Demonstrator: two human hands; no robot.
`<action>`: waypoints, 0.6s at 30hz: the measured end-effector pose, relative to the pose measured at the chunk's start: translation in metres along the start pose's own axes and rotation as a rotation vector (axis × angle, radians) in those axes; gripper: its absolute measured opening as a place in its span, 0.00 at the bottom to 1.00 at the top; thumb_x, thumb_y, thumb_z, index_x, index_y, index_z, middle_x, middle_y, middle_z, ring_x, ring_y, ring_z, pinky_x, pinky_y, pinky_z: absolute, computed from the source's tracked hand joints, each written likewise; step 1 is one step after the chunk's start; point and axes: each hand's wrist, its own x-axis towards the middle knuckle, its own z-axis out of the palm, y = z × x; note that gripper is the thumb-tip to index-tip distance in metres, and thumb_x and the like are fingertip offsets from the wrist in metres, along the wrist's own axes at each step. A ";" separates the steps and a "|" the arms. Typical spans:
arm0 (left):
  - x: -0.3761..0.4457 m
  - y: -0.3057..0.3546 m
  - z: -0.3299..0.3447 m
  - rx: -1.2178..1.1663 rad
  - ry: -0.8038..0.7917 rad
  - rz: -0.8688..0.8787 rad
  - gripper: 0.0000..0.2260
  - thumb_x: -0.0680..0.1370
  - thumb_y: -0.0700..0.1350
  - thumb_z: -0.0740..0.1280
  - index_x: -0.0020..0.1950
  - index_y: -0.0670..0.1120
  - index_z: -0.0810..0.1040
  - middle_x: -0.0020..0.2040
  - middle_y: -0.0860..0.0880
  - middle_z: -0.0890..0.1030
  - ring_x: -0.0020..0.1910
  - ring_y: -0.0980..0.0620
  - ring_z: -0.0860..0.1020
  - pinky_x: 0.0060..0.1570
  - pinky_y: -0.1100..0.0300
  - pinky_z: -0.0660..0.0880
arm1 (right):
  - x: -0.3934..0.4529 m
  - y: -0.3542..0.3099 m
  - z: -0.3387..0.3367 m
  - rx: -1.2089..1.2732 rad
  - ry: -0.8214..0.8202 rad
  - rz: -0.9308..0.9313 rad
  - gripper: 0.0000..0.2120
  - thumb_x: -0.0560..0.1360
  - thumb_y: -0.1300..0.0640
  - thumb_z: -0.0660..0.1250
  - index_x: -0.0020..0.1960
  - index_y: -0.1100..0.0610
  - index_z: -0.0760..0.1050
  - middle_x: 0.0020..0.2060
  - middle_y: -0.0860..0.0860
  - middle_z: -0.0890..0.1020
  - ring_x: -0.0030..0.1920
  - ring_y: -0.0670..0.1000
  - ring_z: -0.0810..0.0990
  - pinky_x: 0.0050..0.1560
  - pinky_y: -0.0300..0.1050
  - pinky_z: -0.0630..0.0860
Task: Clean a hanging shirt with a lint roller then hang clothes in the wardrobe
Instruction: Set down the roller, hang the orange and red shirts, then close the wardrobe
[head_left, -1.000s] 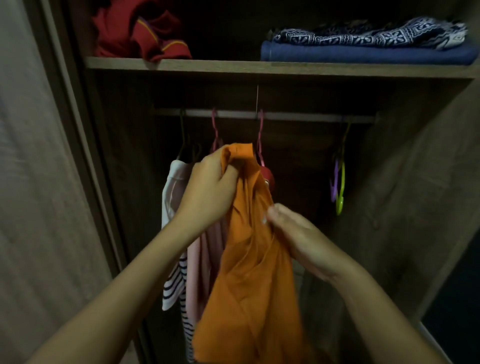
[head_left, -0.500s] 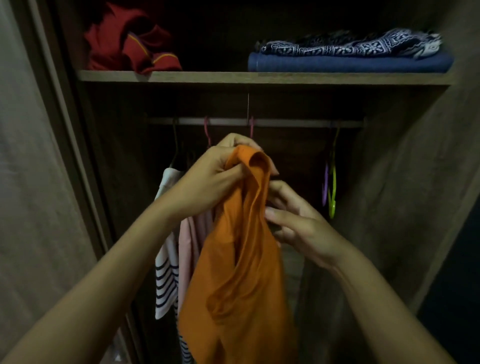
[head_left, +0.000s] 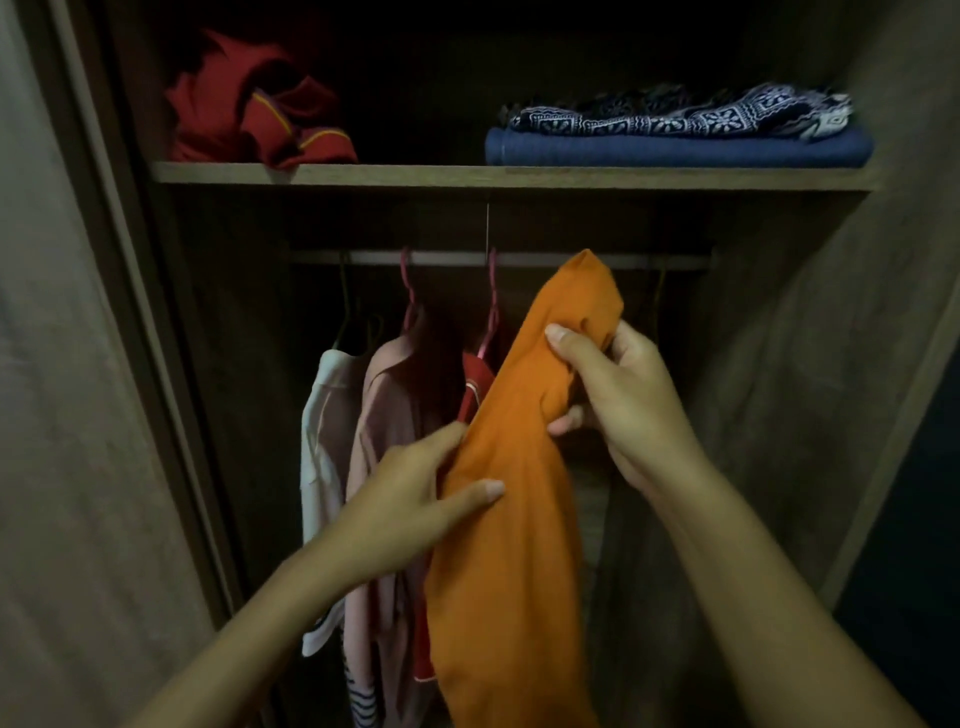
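An orange garment (head_left: 511, 509) hangs bunched in front of the open wardrobe, its top just below the hanging rail (head_left: 447, 258). My right hand (head_left: 618, 395) grips the upper part of the cloth, fingers curled round a fold. Lower down, my left hand (head_left: 415, 493) pinches the garment's left edge between thumb and fingers. Any hanger inside the orange cloth is hidden. No lint roller is in view.
On the rail hang a white top (head_left: 324, 415), a pink shirt (head_left: 384, 431) and a red garment (head_left: 475, 384) on pink hangers. The shelf (head_left: 415, 175) above carries red clothes (head_left: 254, 119) and folded blue and patterned cloth (head_left: 675, 130). Wardrobe walls stand at both sides.
The right hand has taken over the top of the orange garment and carried it rightward. The left hand dropped from the top to the garment's left edge. The view tilted up.
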 end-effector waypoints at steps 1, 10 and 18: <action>0.000 -0.001 -0.004 -0.032 0.004 -0.017 0.15 0.77 0.55 0.67 0.59 0.50 0.76 0.53 0.51 0.82 0.50 0.54 0.82 0.51 0.51 0.80 | 0.001 -0.001 -0.003 -0.034 0.046 -0.017 0.03 0.77 0.54 0.68 0.50 0.52 0.75 0.38 0.51 0.80 0.34 0.51 0.83 0.25 0.39 0.78; 0.026 0.011 -0.070 -0.024 0.235 0.009 0.08 0.79 0.51 0.63 0.47 0.50 0.80 0.43 0.54 0.82 0.43 0.57 0.82 0.39 0.67 0.76 | 0.005 -0.004 -0.047 -0.097 -0.024 0.053 0.14 0.70 0.53 0.74 0.54 0.47 0.77 0.44 0.46 0.86 0.45 0.46 0.85 0.45 0.44 0.80; 0.044 -0.001 -0.056 0.069 0.276 -0.007 0.10 0.82 0.51 0.57 0.47 0.52 0.75 0.40 0.51 0.77 0.37 0.61 0.76 0.41 0.62 0.71 | 0.003 0.023 -0.060 -0.139 0.085 0.114 0.11 0.71 0.52 0.74 0.53 0.51 0.80 0.45 0.50 0.86 0.47 0.51 0.86 0.47 0.47 0.81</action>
